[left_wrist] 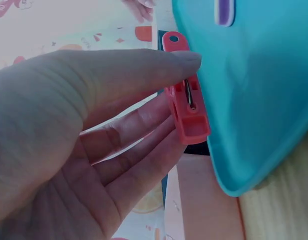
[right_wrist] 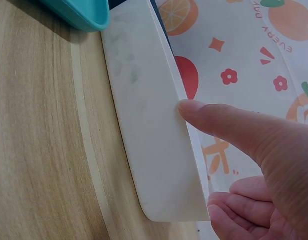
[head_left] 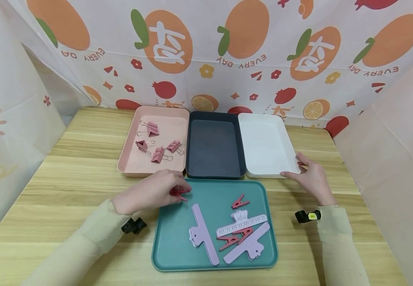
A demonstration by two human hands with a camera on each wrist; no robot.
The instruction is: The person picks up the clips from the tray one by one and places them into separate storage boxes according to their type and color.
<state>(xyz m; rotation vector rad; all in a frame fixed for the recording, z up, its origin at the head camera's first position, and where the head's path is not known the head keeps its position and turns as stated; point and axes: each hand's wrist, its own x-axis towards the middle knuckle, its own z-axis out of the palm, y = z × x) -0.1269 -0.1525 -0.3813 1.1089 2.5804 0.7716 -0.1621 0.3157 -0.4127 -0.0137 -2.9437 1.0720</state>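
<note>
The left hand (head_left: 156, 191) pinches a red clothespin (left_wrist: 194, 126) by the far left corner of the green tray (head_left: 172, 238); a slack pinch could drop it. The right hand (head_left: 313, 177), loosely spread, touches the white tray (head_left: 269, 147); a push could shift it.

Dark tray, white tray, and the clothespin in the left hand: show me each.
Dark tray (head_left: 215, 139), head view: inner floor.
White tray (head_left: 266, 145), head view: inner floor.
Clothespin (left_wrist: 193, 116), left wrist view: plastic body.

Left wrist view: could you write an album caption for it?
A left hand pinches a red clip near a teal tray's edge.
</note>
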